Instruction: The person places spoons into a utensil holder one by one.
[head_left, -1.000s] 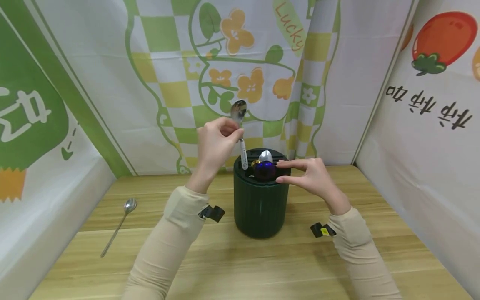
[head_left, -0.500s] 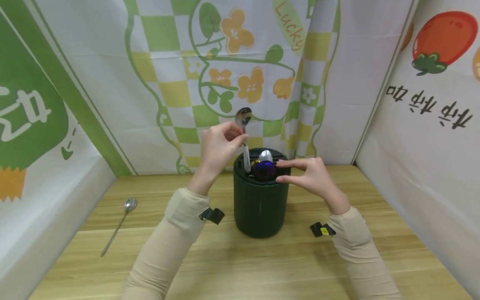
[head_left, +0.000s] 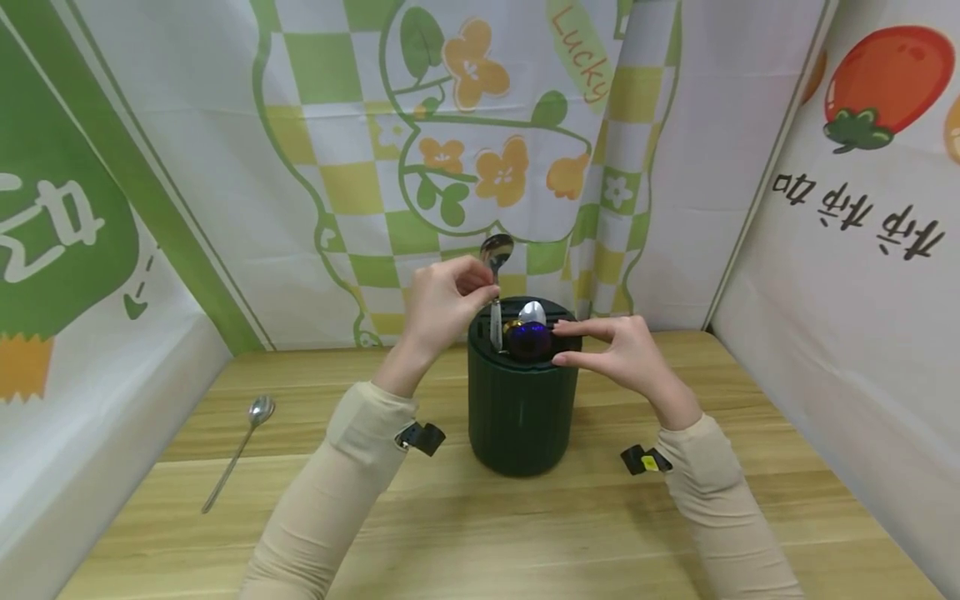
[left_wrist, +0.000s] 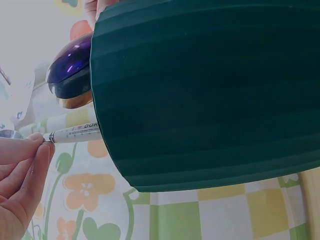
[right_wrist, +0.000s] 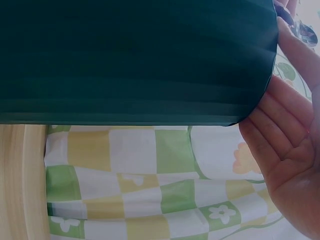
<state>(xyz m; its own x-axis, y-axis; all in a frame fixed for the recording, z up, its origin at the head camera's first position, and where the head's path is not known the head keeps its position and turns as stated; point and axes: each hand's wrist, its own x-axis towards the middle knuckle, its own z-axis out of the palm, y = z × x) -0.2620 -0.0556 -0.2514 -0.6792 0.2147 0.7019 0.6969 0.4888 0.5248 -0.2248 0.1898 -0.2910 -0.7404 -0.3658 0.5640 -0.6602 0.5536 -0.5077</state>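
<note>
My left hand pinches a spoon by its neck, bowl up. The spoon's printed white handle points down into the top of a dark green ribbed utensil holder; its lower end is hidden behind the rim in the left wrist view. Beside it in the holder stand a shiny blue-purple spoon, a silver spoon and a gold-coloured one, mostly hidden. My right hand rests on the holder's right rim, its fingers fairly straight in the right wrist view.
A long-handled silver spoon lies on the wooden table at the left. Directly behind the holder hangs a patterned curtain, with printed white cloth walls on both sides.
My left hand has moved down and slightly right, lowering the white-handled spoon further into the holder's top. The spoon has become more upright. My right hand has stayed in place.
</note>
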